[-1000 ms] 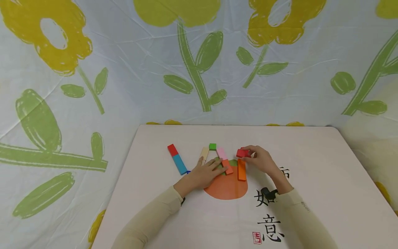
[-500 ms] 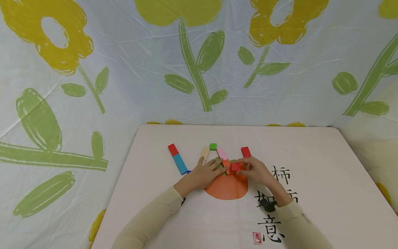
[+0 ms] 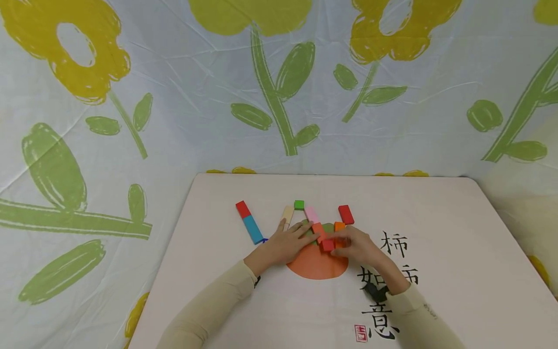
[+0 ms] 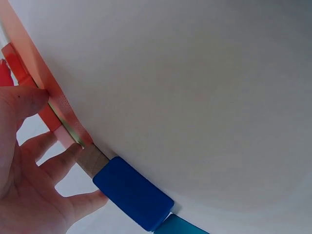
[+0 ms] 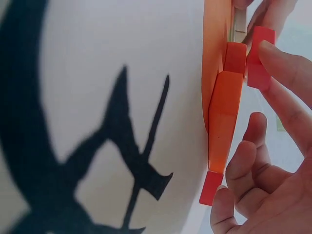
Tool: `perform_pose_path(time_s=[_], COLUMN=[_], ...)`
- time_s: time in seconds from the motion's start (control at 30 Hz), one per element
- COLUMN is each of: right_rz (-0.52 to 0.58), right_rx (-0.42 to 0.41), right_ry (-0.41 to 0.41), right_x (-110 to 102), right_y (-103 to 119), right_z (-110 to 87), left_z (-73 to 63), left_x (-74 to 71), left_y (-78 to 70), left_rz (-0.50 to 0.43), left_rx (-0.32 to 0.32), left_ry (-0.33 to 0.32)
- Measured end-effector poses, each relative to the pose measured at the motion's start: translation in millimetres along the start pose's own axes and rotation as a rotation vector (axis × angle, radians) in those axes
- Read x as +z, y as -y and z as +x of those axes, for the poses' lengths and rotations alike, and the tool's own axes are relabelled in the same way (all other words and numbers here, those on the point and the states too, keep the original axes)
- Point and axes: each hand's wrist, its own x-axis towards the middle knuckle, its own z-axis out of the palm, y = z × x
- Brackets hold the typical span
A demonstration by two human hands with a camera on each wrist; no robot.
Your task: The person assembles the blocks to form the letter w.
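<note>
In the head view several coloured wooden blocks form a W-like zigzag. My left hand (image 3: 285,246) rests with spread fingers on its middle, over the orange-red block (image 3: 319,231) and beside the tan block (image 3: 287,213). My right hand (image 3: 359,247) pinches a small red block (image 5: 261,61) between thumb and finger, close to the lower end of the orange-red block. The orange block (image 5: 225,122) lies beside the right hand, partly hidden by it in the head view. In the left wrist view a blue block (image 4: 132,192) lies near the left fingertips.
Left of the hands lie a light blue block (image 3: 253,229) and a red block (image 3: 243,209). A green block (image 3: 299,205) and a pink block (image 3: 310,214) top the middle. Another red block (image 3: 346,214) lies right. The white tabletop (image 3: 453,232) bears a printed persimmon and characters.
My right hand has carried the small red block from beside the other red block at the upper right, down and left to the orange-red block's lower end. The left hand has stayed put.
</note>
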Motion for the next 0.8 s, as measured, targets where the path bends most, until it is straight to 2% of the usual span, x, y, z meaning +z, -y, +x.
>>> perform_pose_path(time_s=[0.17, 0.47, 0.8], right_rz=[-0.058, -0.182, -0.201], right_rx=[0.048, 0.059, 0.069], right_ry=[0.009, -0.015, -0.018], right_x=[-0.3, -6.9, -20.2], right_y=[1.3, -1.9, -11.1], right_z=[-4.4, -10.0, -13.7], left_z=[-0.4, -1.7, -3.3], left_x=[0.1, -2.7, -4.4], left_y=[-0.6, -1.8, -2.9], left_rz=[0.002, -0.021, -0.033], left_rx=[-0.002, -0.014, -0.016], left_ry=[0.003, 0.012, 0.022])
